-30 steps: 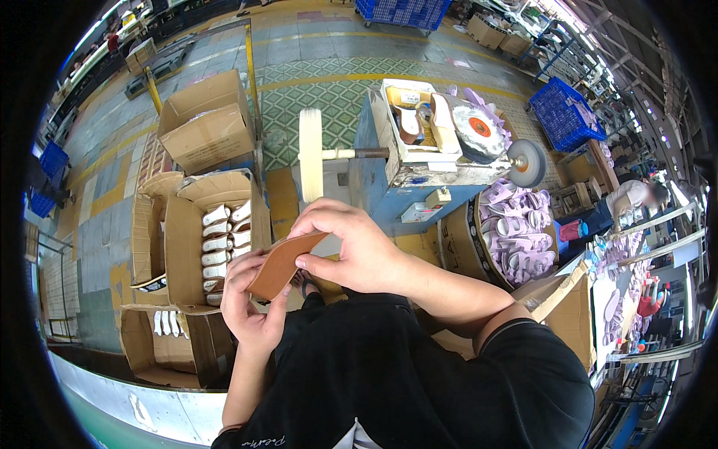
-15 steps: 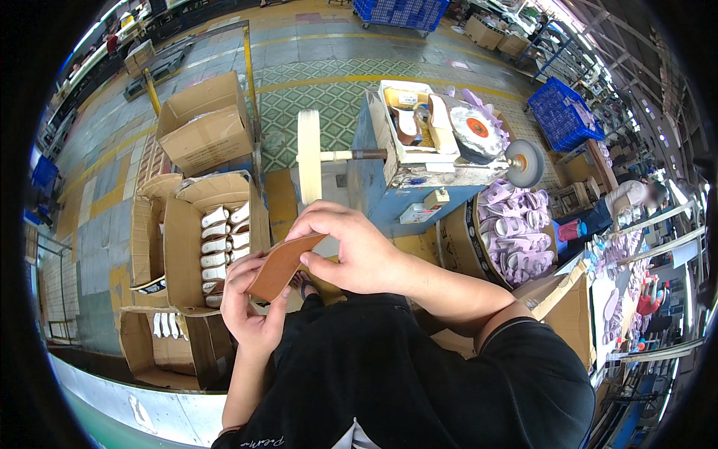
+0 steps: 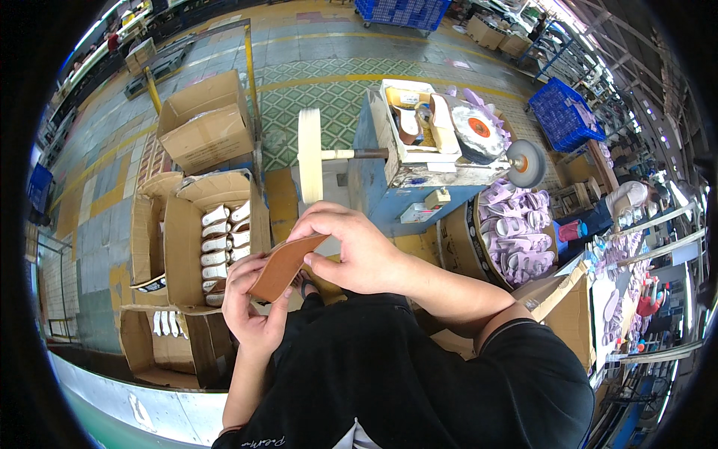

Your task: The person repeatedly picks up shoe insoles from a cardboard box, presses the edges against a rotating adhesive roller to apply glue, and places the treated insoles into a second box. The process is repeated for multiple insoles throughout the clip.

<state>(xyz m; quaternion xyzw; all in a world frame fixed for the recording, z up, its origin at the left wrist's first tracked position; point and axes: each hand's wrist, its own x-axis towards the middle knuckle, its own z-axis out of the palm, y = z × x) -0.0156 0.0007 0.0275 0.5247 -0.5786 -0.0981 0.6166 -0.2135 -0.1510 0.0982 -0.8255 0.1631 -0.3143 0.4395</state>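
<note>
Between my two hands is a brown, curved shoe sole, tilted with its smooth brown face toward me. My left hand grips its lower left end, thumb on the near face and fingers behind. At the upper right end, my right hand pinches it between thumb and fingers. Just beyond my right hand stands a pale buffing wheel on a shaft from a blue machine; sole and wheel look apart. The sole's far side is hidden.
On the machine, a white tray holds shoe soles, beside a grey disc. Left are cardboard boxes, one with rows of white-and-brown soles. To the right, a round container holds lilac sandals; another person bends farther off.
Both hands keep the same grip on the sole, which has shifted only very slightly. The person at the far right has changed posture a little.
</note>
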